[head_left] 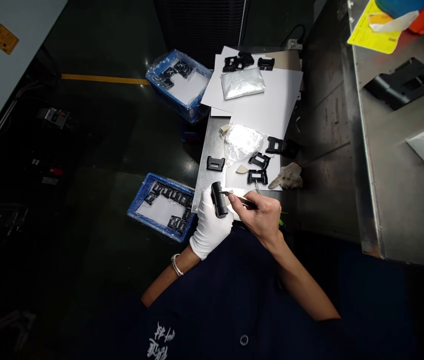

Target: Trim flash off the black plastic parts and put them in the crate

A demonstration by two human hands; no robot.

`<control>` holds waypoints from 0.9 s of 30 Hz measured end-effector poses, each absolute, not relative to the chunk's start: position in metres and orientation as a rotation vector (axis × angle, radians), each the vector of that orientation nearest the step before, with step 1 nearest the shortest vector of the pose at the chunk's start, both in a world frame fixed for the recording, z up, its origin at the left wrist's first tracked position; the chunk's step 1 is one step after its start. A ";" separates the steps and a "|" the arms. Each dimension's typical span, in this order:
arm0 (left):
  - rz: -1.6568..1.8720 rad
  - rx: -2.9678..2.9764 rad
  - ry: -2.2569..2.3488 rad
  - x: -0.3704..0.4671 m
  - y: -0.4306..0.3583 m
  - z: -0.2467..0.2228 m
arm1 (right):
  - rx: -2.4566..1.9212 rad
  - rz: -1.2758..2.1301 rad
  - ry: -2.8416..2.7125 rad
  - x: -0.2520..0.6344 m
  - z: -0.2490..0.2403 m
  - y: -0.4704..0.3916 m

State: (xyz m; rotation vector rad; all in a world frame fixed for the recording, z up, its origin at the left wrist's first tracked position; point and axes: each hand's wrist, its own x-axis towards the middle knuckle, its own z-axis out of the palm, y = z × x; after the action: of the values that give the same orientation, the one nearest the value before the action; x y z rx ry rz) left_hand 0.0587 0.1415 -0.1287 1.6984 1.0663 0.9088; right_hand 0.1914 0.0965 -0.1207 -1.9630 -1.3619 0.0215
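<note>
My left hand [212, 230], in a white glove, grips a black plastic part [219, 200] held up on edge. In my bare right hand [265, 217] is a slim dark tool with a pointed tip [247, 201], pinched like a pen; whether it is a knife or a scraper I cannot tell. Its tip meets the side of the part, or comes very near it. Just beyond my hands lie a black frame-shaped part [215, 163] on bare metal and another black part [257, 177] on white paper.
Two blue bins, one near [136, 205] and one farther off [159, 92], hold black parts on white sheets. A clear plastic bag [245, 142], a white packet [242, 83] and a crumpled greyish cloth [289, 176] lie on the bench. A metal cabinet [324, 120] stands at right.
</note>
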 end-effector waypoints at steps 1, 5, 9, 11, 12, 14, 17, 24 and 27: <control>0.910 1.714 1.078 0.059 0.142 -0.128 | -1.968 0.024 -1.360 0.191 -0.121 0.096; 0.906 1.752 1.109 0.059 0.141 -0.126 | -1.976 0.028 -1.355 0.192 -0.122 0.095; 0.898 1.770 1.087 0.059 0.139 -0.126 | -1.999 -0.008 -1.329 0.195 -0.122 0.096; 0.888 1.782 1.085 0.059 0.138 -0.127 | -1.997 -0.017 -1.321 0.196 -0.123 0.096; 0.884 1.789 1.087 0.060 0.138 -0.127 | -1.994 -0.019 -1.320 0.197 -0.123 0.096; 0.883 1.804 1.095 0.060 0.137 -0.127 | -1.993 -0.027 -1.317 0.198 -0.124 0.096; 0.881 1.833 1.095 0.060 0.135 -0.126 | -1.996 -0.033 -1.310 0.199 -0.125 0.096; 0.886 1.893 1.063 0.061 0.131 -0.119 | -1.984 -0.002 -1.265 0.201 -0.126 0.098; 0.927 1.964 0.978 0.059 0.131 -0.119 | -2.001 0.019 -1.211 0.204 -0.130 0.100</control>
State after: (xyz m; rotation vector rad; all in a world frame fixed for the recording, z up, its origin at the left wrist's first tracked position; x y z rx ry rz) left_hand 0.0592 0.1314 -0.1188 1.9641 0.9781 0.9271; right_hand 0.2040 0.1003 -0.1300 -2.0015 -1.2110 0.0190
